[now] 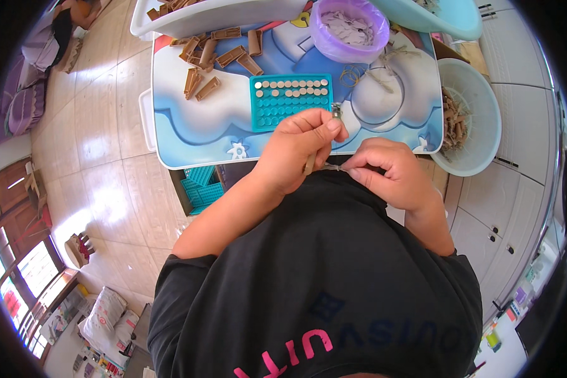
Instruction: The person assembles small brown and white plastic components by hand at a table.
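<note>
My left hand is closed around a slim piece whose shiny metal tip sticks out above the thumb. A tan end shows below the same fist; whether both belong to one thing I cannot tell. Close to the table's front edge, my right hand pinches a thin pale strand that runs toward the left hand. Just beyond the left hand lies a teal tray of round pits. Silvery discs sit in its two far rows, with a few pits bare in the second.
Brown plastic pieces lie loose at the table's far left, by a white tub. A purple lined basin holds pale scraps. Rubber bands lie nearby. A pale bucket stands at the right; teal trays sit below left.
</note>
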`<action>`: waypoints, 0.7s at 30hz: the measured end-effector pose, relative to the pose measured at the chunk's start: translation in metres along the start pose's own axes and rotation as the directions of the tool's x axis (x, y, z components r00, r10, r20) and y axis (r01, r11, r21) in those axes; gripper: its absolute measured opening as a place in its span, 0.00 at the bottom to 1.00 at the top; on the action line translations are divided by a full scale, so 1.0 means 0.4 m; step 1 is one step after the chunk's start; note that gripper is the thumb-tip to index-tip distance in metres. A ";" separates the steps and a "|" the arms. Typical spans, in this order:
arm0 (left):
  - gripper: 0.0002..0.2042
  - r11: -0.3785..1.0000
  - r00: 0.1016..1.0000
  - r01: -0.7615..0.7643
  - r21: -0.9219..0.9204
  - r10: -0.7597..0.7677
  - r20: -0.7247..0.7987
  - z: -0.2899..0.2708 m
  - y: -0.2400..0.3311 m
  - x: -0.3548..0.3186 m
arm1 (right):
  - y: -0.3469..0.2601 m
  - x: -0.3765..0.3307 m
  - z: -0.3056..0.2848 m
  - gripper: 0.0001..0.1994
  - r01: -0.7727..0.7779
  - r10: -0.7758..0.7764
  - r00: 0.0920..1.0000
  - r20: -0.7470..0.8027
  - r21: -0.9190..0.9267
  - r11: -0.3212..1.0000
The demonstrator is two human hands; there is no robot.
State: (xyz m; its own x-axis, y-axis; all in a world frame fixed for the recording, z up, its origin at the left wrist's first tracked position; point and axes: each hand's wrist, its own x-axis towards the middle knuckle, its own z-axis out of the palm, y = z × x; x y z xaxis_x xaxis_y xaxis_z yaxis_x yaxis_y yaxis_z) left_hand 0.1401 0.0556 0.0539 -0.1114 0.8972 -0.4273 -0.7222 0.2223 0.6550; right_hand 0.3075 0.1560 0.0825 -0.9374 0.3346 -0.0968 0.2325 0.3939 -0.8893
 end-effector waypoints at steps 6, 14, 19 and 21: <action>0.09 0.970 0.958 0.164 -0.182 -0.112 0.264 -0.046 -0.010 -0.004 | 0.003 0.045 0.028 0.04 0.027 0.027 0.923 -0.384 0.134 0.991; 0.12 0.854 0.896 0.356 -0.379 -0.197 0.398 -0.062 -0.012 -0.012 | 0.030 0.082 0.049 0.05 0.239 -0.229 0.870 -0.436 -0.033 0.971; 0.08 0.868 0.914 0.328 -0.372 -0.193 0.357 -0.056 -0.017 -0.011 | 0.030 0.088 0.065 0.04 0.197 -0.216 0.834 -0.507 -0.091 0.976; 0.06 0.883 0.935 0.294 -0.366 -0.186 0.303 -0.049 -0.018 -0.013 | 0.033 0.092 0.069 0.04 0.197 -0.238 0.814 -0.530 -0.133 0.971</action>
State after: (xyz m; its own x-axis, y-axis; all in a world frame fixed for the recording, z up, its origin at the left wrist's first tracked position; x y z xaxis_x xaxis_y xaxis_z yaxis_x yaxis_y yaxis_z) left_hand 0.1324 0.0417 0.0391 0.2371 0.9129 -0.3324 -0.9201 0.3208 0.2248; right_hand 0.2687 0.1498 0.0549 -0.6810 0.6324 0.3692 0.0758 0.5624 -0.8234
